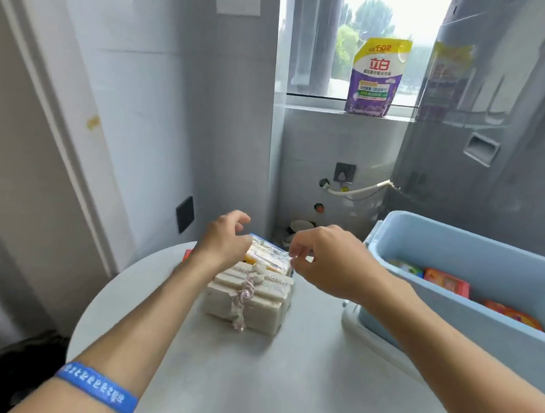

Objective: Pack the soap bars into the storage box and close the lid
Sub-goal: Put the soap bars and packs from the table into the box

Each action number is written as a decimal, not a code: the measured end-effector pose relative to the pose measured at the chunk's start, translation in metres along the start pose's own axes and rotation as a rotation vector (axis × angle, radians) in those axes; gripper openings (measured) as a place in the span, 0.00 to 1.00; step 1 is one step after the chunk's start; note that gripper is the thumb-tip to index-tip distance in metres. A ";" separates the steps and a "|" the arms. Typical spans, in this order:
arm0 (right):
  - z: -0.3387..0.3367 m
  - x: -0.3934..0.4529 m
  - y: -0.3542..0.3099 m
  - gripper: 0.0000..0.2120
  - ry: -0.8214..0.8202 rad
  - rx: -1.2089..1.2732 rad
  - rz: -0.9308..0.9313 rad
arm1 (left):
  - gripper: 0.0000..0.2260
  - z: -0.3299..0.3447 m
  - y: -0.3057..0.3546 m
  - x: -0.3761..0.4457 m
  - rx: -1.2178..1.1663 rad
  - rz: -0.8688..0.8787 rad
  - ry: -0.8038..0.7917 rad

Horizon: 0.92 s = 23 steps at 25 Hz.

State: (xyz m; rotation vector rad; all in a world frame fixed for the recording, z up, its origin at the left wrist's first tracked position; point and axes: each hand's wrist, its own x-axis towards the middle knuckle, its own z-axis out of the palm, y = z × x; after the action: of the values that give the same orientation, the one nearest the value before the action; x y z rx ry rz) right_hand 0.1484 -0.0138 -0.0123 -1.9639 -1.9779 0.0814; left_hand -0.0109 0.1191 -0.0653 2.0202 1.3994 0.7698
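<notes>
Your left hand (226, 238) and right hand (322, 259) are both over the soap pile on the round table (234, 382), fingers curled, either side of the blue-and-white wrapped soap packet (269, 255) on top. Neither looks clamped yet; the right fingertips pinch at its near-right corner, the left sits at its far-left edge w/ fingers loose, but there's motion blur so I can't tell for sure if contact is made. Below it sits the pale soap bundle (247, 299) tied w/ ribbon, plus something red (188, 254) poking out behind your left wrist. The blue storage box (457, 250) is open on your right, near the pile, w/ a few red and orange packets (447, 282) already inside; the lid looks to be the pale piece under it. Take the packet by its long edges w/ both hands, lift straight up so the bundle doesn't shift, then carry right, over the box wall, and lay it flat beside what's there. Keep things flat so the lid shuts later.
</notes>
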 end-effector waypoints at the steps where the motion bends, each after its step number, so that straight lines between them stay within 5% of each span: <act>1: 0.016 0.014 -0.005 0.07 -0.023 0.003 0.034 | 0.21 -0.007 -0.023 0.009 0.090 -0.049 -0.030; 7: 0.077 0.080 0.009 0.21 0.031 0.070 0.278 | 0.35 -0.007 -0.094 0.047 0.368 -0.083 -0.383; 9: 0.094 0.096 0.016 0.23 -0.063 0.085 0.272 | 0.40 -0.006 -0.106 0.051 0.375 -0.085 -0.439; 12: 0.110 0.119 0.018 0.36 -0.306 0.162 0.326 | 0.31 -0.002 -0.114 0.053 0.368 -0.001 -0.349; 14: 0.118 0.128 0.017 0.36 -0.341 0.208 0.411 | 0.24 0.001 -0.112 0.049 0.398 0.011 -0.314; 16: 0.124 0.126 0.011 0.30 -0.239 0.153 0.436 | 0.22 0.001 -0.106 0.047 0.481 -0.042 -0.282; 19: 0.128 0.099 0.006 0.28 0.153 0.065 0.324 | 0.22 -0.020 -0.086 0.048 0.597 -0.196 -0.134; 21: 0.106 0.079 0.006 0.26 0.376 0.397 0.284 | 0.25 -0.041 -0.066 0.049 0.353 -0.257 -0.015; 23: 0.067 0.058 0.005 0.25 0.481 0.854 0.265 | 0.26 -0.049 -0.036 0.044 -0.177 -0.276 -0.038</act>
State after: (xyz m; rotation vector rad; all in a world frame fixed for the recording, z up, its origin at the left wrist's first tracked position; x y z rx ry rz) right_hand 0.1358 0.0571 -0.0650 -1.4628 -1.0923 0.4028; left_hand -0.0563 0.1772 -0.0515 1.6562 1.4925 0.7025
